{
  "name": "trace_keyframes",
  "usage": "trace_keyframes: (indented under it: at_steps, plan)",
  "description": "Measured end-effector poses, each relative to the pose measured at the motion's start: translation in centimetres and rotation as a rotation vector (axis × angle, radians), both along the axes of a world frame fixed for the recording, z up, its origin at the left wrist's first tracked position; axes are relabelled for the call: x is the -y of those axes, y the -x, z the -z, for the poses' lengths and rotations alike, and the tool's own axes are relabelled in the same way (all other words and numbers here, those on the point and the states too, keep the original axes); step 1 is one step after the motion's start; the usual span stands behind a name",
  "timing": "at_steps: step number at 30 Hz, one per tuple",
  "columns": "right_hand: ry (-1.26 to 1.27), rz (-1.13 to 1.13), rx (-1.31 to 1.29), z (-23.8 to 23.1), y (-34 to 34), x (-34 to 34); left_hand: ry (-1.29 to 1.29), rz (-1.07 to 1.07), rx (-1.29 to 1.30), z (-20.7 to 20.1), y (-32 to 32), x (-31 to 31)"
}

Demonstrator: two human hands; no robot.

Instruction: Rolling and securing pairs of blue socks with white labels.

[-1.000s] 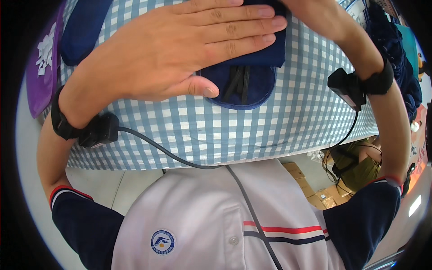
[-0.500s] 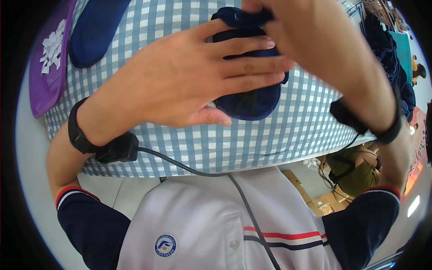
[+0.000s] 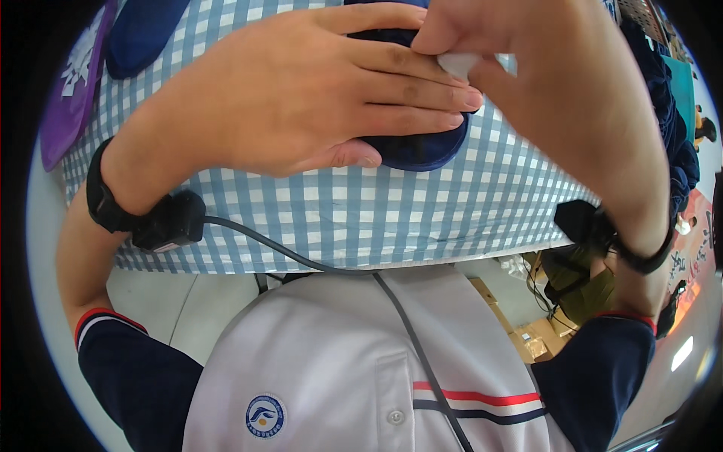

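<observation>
My left hand point(image 3: 279, 94) lies flat with fingers stretched across a navy cloth slipper point(image 3: 425, 153), whose rounded end shows below the fingers. The slipper's far part runs out at the top edge and is partly covered. Close against my left fingertips, my right hand point(image 3: 520, 53) is closed in a pinch on a small white piece point(image 3: 456, 65), which looks like paper or cloth. On the left lies a second navy slipper-shaped piece point(image 3: 143, 38), touched by neither hand. Both rest on a blue-and-white checked tablecloth point(image 3: 316, 218).
A purple tray point(image 3: 64, 128) with several white scraps point(image 3: 77, 68) stands at the left edge. Dark blue fabric point(image 3: 681, 162) is heaped at the far right beside a teal bin point(image 3: 680, 90). A black cable point(image 3: 263, 241) crosses the near table edge. Cardboard boxes point(image 3: 538, 339) lie below.
My right hand has come down and left to my left fingertips, and a white piece now shows in its pinch. The dark cloth it had at the slipper's top is out of its fingers.
</observation>
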State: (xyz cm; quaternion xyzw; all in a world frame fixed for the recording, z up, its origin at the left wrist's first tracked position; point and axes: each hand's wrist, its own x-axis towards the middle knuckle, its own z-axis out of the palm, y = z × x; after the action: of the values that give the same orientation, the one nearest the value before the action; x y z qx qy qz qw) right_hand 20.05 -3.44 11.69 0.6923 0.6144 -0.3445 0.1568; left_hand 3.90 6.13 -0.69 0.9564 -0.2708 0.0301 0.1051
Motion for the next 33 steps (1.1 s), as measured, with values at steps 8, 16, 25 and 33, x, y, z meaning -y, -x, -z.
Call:
trace_keyframes:
  at_steps: [8,16,25,33]
  plan:
    - [-0.438,-0.224,-0.295,2.6,-4.0,-0.6,0.092,-0.111,0.023,0.5,0.9,1.1]
    - [-0.764,-0.109,-0.249,7.2,-2.8,3.7,0.115,-0.155,0.009,0.2,1.2,2.5]
    - [-1.357,-0.319,-0.076,10.6,0.9,6.9,0.203,-0.186,-0.026,0.6,2.9,3.2]
    - [-1.307,-0.269,-0.067,10.6,2.0,8.7,0.506,-0.292,0.314,-0.9,2.5,1.8]
